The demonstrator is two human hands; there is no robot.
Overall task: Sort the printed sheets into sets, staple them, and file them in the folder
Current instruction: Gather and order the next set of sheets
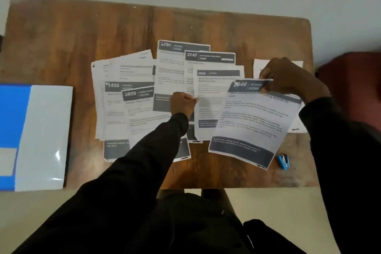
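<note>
Several printed sheets (132, 109) with dark numbered headers lie spread and overlapping across the middle of the wooden table (61, 47). My right hand (288, 80) pinches the top edge of a sheet headed 2946 KITCHEN (253, 121) and holds it tilted above the table. My left hand (182, 104) pinches the left edge of another sheet headed 2946 (214, 97), which lies flat. A small blue stapler (283, 162) sits on the table near the front right. The blue and white folder (35, 136) lies shut at the left edge.
A white paper (259, 66) lies behind my right hand at the back right. A dark red chair (350, 74) stands to the right of the table. The table's back half is bare wood. My dark sleeves cross the front edge.
</note>
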